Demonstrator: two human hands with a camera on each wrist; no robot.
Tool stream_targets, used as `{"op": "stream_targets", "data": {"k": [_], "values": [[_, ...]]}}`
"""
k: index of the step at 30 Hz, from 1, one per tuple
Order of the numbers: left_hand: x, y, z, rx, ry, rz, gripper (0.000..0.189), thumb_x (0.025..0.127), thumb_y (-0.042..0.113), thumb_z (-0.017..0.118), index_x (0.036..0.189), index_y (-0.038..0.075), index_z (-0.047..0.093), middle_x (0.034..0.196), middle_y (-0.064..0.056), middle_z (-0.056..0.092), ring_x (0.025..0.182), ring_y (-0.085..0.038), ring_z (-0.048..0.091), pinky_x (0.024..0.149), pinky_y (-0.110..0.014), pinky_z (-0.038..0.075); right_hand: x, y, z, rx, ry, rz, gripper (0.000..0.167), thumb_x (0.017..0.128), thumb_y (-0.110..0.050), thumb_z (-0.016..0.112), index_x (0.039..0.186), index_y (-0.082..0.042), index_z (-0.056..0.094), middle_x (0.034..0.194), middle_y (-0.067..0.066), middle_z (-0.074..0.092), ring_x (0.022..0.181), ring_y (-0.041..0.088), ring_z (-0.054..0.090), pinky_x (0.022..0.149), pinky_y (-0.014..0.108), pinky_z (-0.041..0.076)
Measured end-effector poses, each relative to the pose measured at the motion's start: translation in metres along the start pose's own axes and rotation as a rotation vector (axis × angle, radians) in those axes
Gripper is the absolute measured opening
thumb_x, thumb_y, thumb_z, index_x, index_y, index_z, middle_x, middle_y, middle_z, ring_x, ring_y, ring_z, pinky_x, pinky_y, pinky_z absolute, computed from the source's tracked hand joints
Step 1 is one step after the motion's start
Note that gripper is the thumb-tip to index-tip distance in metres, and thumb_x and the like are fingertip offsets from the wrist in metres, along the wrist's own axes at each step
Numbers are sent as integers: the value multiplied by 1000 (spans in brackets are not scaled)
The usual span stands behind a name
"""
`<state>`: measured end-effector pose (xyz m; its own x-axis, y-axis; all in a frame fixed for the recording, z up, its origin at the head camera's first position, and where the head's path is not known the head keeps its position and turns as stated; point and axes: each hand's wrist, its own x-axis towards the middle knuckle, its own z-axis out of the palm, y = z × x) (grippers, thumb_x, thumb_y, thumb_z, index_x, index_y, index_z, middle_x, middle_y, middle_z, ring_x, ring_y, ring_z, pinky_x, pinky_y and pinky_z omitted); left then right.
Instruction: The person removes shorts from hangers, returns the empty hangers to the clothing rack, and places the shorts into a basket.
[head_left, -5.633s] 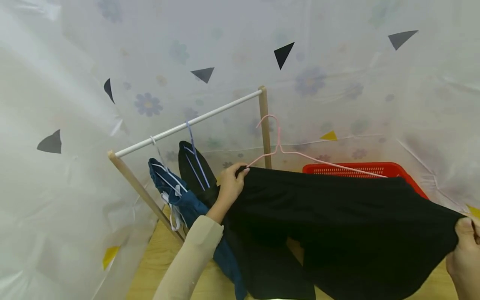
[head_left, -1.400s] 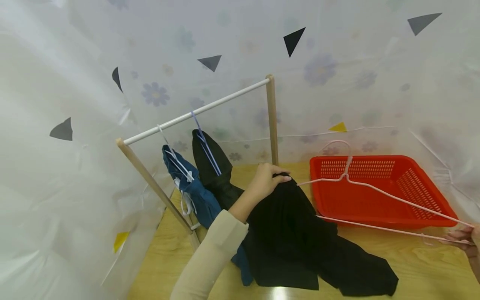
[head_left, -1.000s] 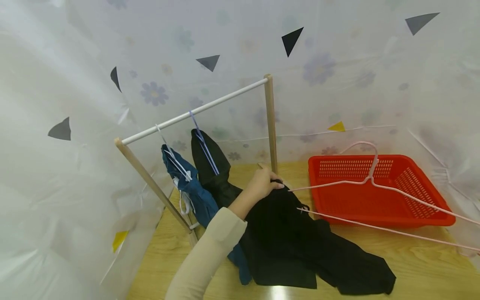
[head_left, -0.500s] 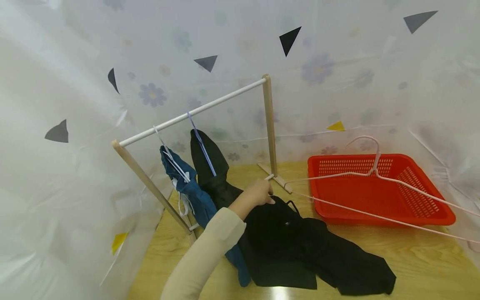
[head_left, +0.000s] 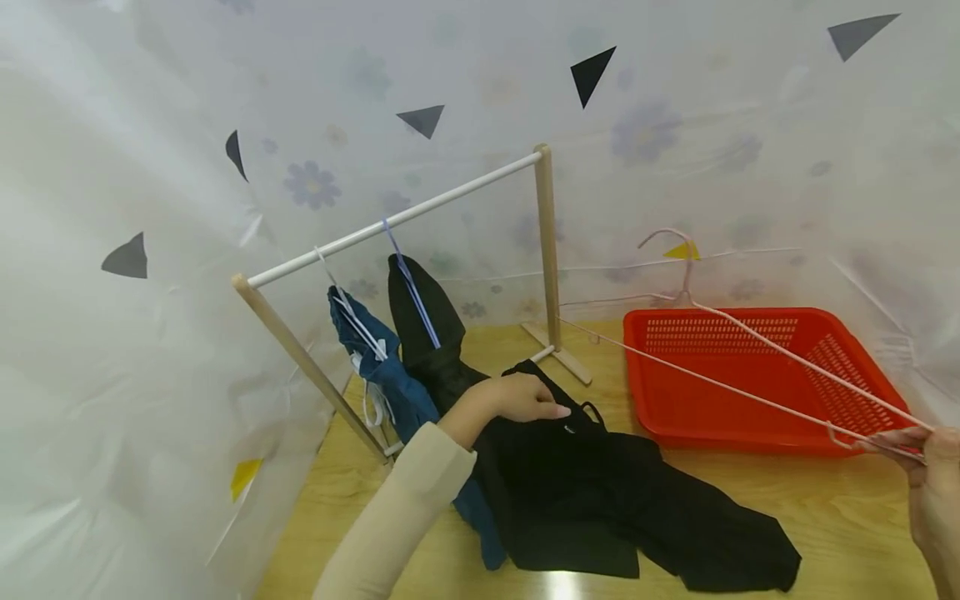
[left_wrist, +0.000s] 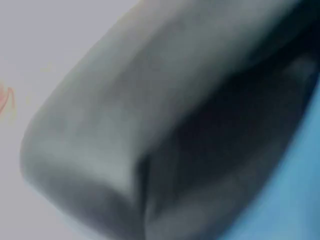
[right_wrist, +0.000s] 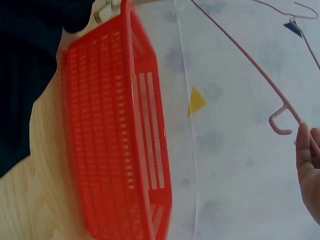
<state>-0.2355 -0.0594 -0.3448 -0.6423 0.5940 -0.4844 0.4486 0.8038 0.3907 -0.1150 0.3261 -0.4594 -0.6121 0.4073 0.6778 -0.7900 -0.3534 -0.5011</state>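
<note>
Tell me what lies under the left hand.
Under the left hand is the loose black garment, part of which lies on the wooden table. The fabric directly beneath the palm is covered, so its shape there cannot be seen.

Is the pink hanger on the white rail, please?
Off: the right hand grips the pink hanger, its hook clear of the white rail.

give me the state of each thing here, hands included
thin pink hanger: gripped by the right hand, no clothing on it
black cloth garment: lying crumpled, off the hanger
left hand: over that garment, grip unclear
pale wooden rack with white rail: standing
blue cloth garment: hung up
dark cloth garment: hung up
red plastic basket: upright, open-topped
</note>
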Motion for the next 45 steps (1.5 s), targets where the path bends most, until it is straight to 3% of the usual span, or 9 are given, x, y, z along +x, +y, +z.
{"op": "stream_targets", "data": {"k": [5,9,17,23,26,29,33,40,45], "values": [[-29,-9,-11,-124,292,133,34,97,27,47,121,6,60,111,-10,65,97,-20,62,85,-31,50,13,18,58,1,114,11,23,91,8,39,91,24,55,79,20,68,70,24,68,68,27,56],[-60,-24,-16,-165,664,64,37,95,27,52,123,5,59,122,-13,62,112,-27,58,94,-41,47,23,41,93,31,186,22,19,89,12,43,87,25,56,75,20,68,64,26,68,65,30,56],[-110,-65,-22,-364,1309,-29,29,90,13,60,115,-1,62,116,-20,63,108,-33,58,89,-47,50,35,74,138,28,234,45,16,88,8,50,83,17,61,73,16,68,62,22,67,63,28,56],[-120,-101,-17,-489,1794,-107,33,86,9,63,116,-4,60,116,-22,60,111,-31,54,91,-47,46,55,86,160,-80,254,58,17,88,-2,55,77,10,62,69,9,66,60,17,66,62,23,56],[-121,-118,-15,-512,1961,-137,44,85,11,64,126,-1,53,125,-20,53,117,-28,48,95,-44,43,62,96,171,-90,237,56,18,89,-2,55,76,7,63,67,8,66,60,16,65,60,23,56],[-120,-134,-12,-529,2047,-163,55,85,14,65,135,1,44,136,-16,43,121,-25,43,100,-39,39,66,105,182,-92,221,84,19,89,-3,54,75,4,65,68,7,66,61,14,65,60,23,56],[-119,-154,-5,-549,2076,-209,63,86,17,65,139,2,36,142,-14,36,123,-22,39,104,-31,36,64,117,193,-156,225,148,20,90,-9,54,76,-2,66,70,4,66,61,13,65,62,22,56],[-111,-185,7,-728,1854,-276,72,86,16,65,145,3,26,148,-14,31,131,-31,36,109,-43,32,55,133,200,-197,270,246,24,91,-17,54,72,-6,65,67,1,64,59,11,64,61,22,56],[-98,-199,24,-721,1785,-297,65,87,11,62,141,-3,29,140,-26,40,126,-41,43,104,-52,36,45,141,202,-212,267,284,24,92,-17,53,73,-7,65,67,0,64,59,11,64,61,21,55]]}}
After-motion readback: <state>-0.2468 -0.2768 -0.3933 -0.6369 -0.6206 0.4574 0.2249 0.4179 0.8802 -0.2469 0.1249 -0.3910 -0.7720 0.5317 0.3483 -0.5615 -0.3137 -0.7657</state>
